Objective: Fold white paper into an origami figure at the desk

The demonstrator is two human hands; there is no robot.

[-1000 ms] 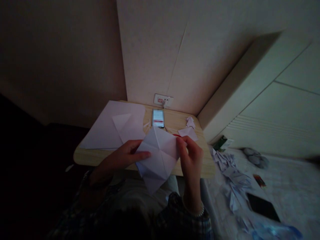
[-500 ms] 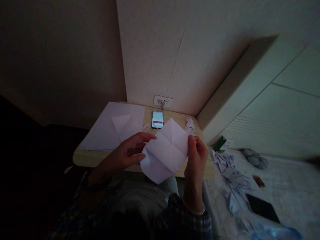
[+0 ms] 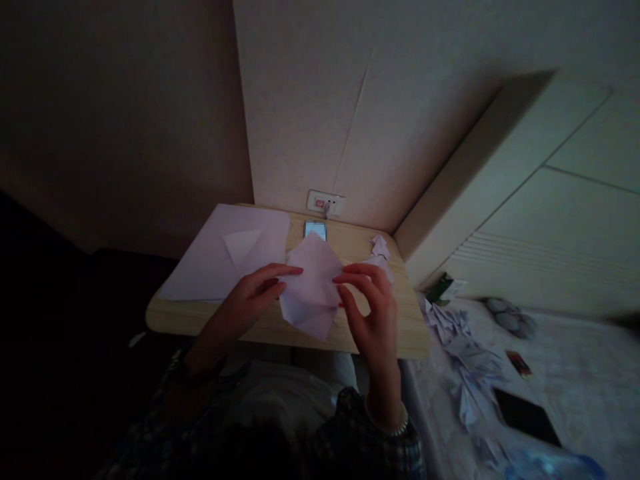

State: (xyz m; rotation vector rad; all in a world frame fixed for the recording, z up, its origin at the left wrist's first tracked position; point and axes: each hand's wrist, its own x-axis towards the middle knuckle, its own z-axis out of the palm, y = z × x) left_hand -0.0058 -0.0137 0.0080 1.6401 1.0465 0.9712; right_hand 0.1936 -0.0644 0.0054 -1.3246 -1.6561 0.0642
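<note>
On the left of the tabletop (image 3: 173, 315), flat white sheets (image 3: 215, 267) with one triangular fold on top. Next, left hand (image 3: 247, 303), fingers (image 3: 285, 271) closed on the left edge of the creased paper (image 3: 313, 287), held just above the tabletop's middle, hiding most of the phone (image 3: 315, 229). Probably feather-light, limp away from the creases, quick to crumple or tear; best pinched at edges and corners. Right hand (image 3: 373, 313), fingers (image 3: 356, 270) clamped on its right edge. Beyond, a small folded figure (image 3: 380, 245), a green carton (image 3: 443, 287), contents not tellable, and a heap of folded papers (image 3: 465, 360) on the bed (image 3: 575, 360)
</note>
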